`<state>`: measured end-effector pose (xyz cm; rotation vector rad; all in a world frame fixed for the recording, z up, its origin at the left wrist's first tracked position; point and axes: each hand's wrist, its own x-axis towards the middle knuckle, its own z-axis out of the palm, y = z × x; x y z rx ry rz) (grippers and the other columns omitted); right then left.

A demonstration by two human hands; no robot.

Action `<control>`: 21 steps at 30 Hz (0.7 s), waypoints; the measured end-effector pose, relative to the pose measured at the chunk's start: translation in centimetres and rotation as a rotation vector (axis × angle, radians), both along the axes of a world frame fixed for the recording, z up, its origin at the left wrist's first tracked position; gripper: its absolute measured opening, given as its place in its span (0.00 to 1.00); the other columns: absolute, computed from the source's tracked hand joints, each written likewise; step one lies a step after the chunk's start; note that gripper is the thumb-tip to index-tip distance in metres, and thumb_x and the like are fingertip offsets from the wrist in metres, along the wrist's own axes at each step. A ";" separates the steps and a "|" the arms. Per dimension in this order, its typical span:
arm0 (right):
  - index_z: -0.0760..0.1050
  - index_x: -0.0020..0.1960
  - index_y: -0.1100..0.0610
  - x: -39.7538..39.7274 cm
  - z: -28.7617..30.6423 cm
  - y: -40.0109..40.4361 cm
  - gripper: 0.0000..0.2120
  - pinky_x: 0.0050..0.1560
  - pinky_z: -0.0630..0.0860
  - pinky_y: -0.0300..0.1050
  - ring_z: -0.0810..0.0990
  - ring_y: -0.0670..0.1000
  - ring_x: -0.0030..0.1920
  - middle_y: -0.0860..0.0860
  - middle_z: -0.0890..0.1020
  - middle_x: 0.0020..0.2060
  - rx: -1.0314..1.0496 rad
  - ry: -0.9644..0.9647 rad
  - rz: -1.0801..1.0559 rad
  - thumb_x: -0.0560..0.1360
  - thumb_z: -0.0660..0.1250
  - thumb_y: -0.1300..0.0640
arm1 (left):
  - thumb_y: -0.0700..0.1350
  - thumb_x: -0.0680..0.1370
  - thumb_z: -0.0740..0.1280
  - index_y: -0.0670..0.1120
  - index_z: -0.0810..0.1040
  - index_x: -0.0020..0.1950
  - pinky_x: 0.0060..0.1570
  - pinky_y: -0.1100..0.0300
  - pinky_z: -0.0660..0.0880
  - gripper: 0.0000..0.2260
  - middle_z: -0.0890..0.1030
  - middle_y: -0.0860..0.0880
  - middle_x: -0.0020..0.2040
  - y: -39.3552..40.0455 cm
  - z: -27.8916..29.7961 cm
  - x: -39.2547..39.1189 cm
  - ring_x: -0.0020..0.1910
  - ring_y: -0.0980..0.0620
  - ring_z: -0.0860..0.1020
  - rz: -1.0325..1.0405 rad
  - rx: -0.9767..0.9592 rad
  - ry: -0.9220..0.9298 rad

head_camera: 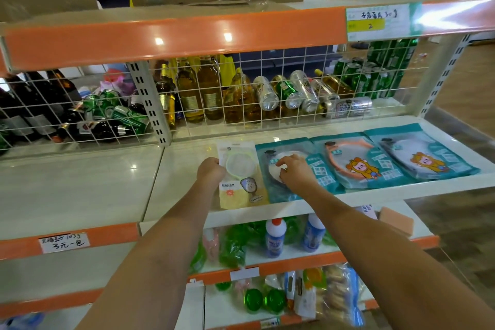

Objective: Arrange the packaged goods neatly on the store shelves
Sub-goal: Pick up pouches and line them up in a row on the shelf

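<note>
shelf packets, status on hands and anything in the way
Left hand grips the yellow packet at its left edge. Right hand rests on the nearest teal packet, fingers curled. Four packets flat in a row on the shelf. Nothing in the way.

Four packets (359, 161) lie side by side on the shelf (174, 190), bottles (198, 91) behind.

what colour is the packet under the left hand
White on top, pale yellow below, seen in the head view.
</note>
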<state>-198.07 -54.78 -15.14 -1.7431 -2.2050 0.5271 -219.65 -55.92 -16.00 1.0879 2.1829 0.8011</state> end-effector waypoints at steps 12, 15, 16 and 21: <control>0.68 0.68 0.56 -0.3 -0.9 -0.3 0.17 0.66 0.68 0.53 0.67 0.56 0.65 0.55 0.71 0.64 -0.008 -0.126 0.057 0.80 0.57 0.54 | 0.38 0.78 0.60 0.39 0.74 0.61 0.52 0.55 0.73 0.12 0.74 0.41 0.61 -1.6 -0.3 0.9 0.58 0.43 0.75 -0.166 -0.135 0.442; 0.67 0.68 0.56 -0.2 -0.5 -0.4 0.17 0.66 0.67 0.53 0.67 0.56 0.66 0.55 0.70 0.65 -0.024 -0.174 0.083 0.80 0.57 0.54 | 0.40 0.79 0.60 0.41 0.71 0.65 0.56 0.53 0.72 0.14 0.70 0.42 0.64 -2.2 -0.3 1.2 0.62 0.43 0.71 -0.188 -0.152 0.528; 0.67 0.69 0.56 -0.2 -0.3 -0.5 0.18 0.66 0.67 0.53 0.67 0.56 0.66 0.55 0.70 0.65 -0.037 -0.195 0.093 0.80 0.57 0.54 | 0.41 0.79 0.60 0.42 0.70 0.66 0.56 0.53 0.71 0.15 0.69 0.42 0.64 -2.4 -0.3 1.3 0.63 0.43 0.71 -0.199 -0.149 0.546; 0.64 0.71 0.55 -1.0 1.3 -0.5 0.20 0.66 0.66 0.55 0.67 0.59 0.66 0.58 0.68 0.67 -0.144 -0.376 0.181 0.80 0.57 0.52 | 0.50 0.80 0.59 0.45 0.67 0.70 0.60 0.51 0.69 0.19 0.69 0.43 0.66 -2.6 0.9 1.3 0.65 0.43 0.69 -0.298 -0.138 0.629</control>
